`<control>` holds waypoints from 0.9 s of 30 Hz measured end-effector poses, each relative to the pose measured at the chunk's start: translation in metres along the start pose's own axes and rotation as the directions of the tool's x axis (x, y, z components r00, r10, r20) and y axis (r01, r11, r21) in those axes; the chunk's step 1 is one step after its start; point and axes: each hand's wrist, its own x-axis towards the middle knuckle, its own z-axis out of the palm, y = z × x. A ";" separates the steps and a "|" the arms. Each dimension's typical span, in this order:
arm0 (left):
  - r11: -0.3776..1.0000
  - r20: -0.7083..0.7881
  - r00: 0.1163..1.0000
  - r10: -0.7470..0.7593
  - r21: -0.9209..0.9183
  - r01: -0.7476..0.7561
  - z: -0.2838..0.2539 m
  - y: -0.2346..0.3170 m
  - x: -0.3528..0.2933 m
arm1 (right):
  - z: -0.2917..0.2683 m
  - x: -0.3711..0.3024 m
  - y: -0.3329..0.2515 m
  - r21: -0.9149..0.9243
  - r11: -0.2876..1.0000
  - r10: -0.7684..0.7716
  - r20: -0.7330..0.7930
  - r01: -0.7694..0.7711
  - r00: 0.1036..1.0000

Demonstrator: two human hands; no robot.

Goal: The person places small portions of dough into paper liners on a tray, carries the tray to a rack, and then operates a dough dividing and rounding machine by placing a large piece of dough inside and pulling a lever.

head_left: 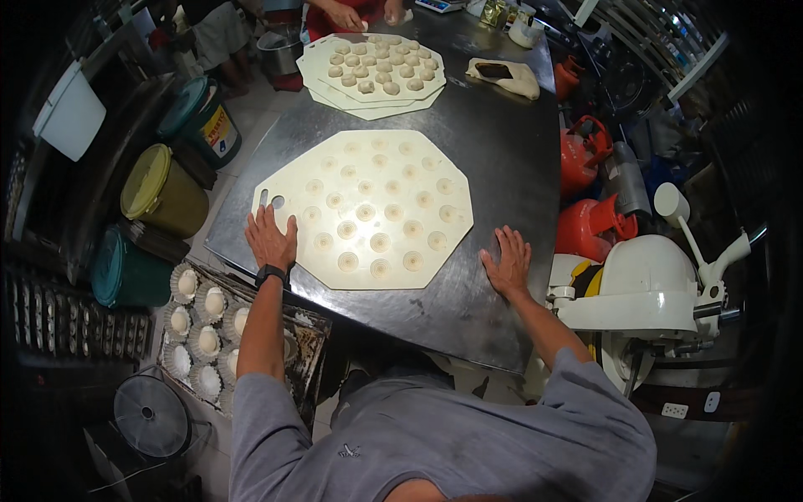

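Note:
A cream octagonal board (389,171) with rows of round ringed marks lies flat on the steel table (502,159) in front of me. My left hand (271,240) rests at its left edge, just below the handle slot and round hole, fingers spread. To the right of the board, my right hand (508,266) lies flat on the bare steel with its fingers apart. Neither hand holds anything. Farther back, another octagonal board (318,63) bears many small dough balls (382,77) and sits on a stack of similar boards.
A co-worker's hands (343,15) are at the far end. A dough slab (512,81) with a dark piece lies back right. Fluted moulds (209,339) with dough stand on a tray at lower left. Lidded buckets (167,192) line the left; red gas cylinders (590,226) and a white mixer (636,280) the right.

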 end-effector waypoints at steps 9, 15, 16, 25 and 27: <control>1.000 0.003 1.000 -0.009 0.002 0.009 -0.003 0.002 0.000 | -0.001 0.001 -0.001 0.002 1.000 0.012 0.013 -0.012 1.000; 1.000 0.005 1.000 -0.002 0.006 0.002 -0.003 0.002 -0.001 | 0.002 0.000 0.002 0.000 1.000 0.008 0.006 -0.008 1.000; 1.000 0.007 1.000 0.000 0.006 0.000 -0.004 0.002 -0.001 | 0.002 0.000 0.001 0.001 1.000 0.008 0.008 -0.008 1.000; 1.000 0.023 1.000 -0.002 0.010 0.002 -0.002 0.002 0.001 | 0.001 0.002 0.001 -0.006 1.000 0.006 0.008 -0.006 1.000; 1.000 0.032 0.999 -0.007 0.006 0.006 -0.002 0.002 0.001 | 0.001 0.001 0.001 -0.014 1.000 0.013 0.019 -0.013 1.000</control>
